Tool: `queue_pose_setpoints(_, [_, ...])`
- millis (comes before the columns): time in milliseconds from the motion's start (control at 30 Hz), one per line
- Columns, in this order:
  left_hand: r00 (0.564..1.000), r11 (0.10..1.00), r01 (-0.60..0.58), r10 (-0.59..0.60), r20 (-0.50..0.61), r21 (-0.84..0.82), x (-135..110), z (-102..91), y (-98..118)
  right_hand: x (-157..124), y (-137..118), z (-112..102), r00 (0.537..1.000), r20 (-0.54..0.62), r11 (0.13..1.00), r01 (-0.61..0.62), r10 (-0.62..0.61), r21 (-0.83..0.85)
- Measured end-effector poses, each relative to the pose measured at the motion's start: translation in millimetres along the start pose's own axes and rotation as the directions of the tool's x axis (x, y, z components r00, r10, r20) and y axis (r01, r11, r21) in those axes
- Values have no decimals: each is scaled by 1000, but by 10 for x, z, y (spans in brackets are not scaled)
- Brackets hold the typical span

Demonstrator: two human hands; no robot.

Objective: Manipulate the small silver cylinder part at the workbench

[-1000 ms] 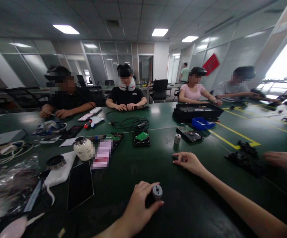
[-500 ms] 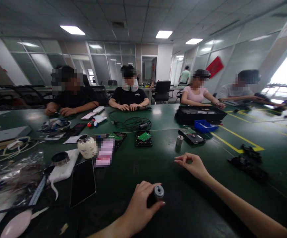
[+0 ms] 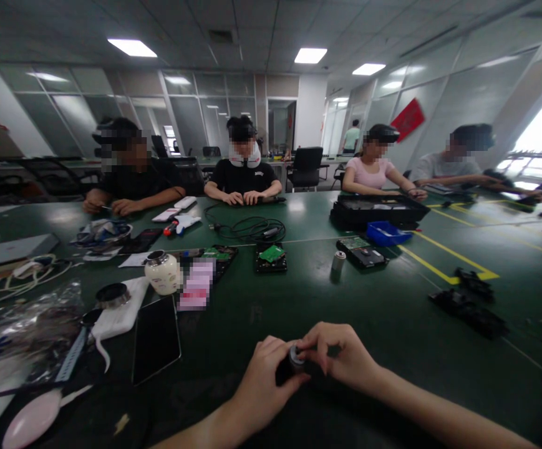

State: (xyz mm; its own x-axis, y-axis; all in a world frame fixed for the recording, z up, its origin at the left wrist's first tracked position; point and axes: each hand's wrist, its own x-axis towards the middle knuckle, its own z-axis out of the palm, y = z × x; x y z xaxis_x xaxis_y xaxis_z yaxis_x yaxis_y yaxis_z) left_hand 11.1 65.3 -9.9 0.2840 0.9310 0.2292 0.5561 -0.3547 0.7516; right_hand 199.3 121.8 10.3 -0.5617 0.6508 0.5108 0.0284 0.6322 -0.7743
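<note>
My left hand [image 3: 264,380] is wrapped round a small dark cylinder with a silver cap [image 3: 294,358], held just above the green table [image 3: 383,312] near its front edge. My right hand [image 3: 340,355] is curled in a pinch over the cap end of the same cylinder, fingertips touching it. Most of the cylinder's body is hidden by both hands. A small grey canister [image 3: 338,260] stands upright farther back on the table.
A black tablet [image 3: 156,337], a white jar [image 3: 162,272], a plastic bag [image 3: 13,337] and cables lie at the left. Opened hard drives [image 3: 271,257] and a blue tray [image 3: 385,233] sit mid-table. Black parts [image 3: 467,305] lie at the right. Several people sit along the far side.
My right hand has come back from the middle of the table to the cylinder and closed on its cap. My left hand has kept hold of the cylinder.
</note>
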Motion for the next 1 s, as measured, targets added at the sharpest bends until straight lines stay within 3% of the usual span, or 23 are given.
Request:
queue_pose_setpoints(267, [1000,1000,-11,11,-10,-14,-10,-6,36,-53,64,52,994,-2,994,108,-108,-8])
queue_pose_setpoints(600, [1000,1000,-7,7,-5,2,-3,-9,44,-119,139,126,985,-86,988,150,-147,24])
queue_pose_setpoints(767, [1000,1000,-5,5,-10,19,1,6,27,-134,110,183,969,-148,980,201,-197,7])
queue_pose_setpoints(1000, [1000,1000,-17,17,5,-9,-19,2,17,-121,153,189,942,-130,951,306,-308,-37])
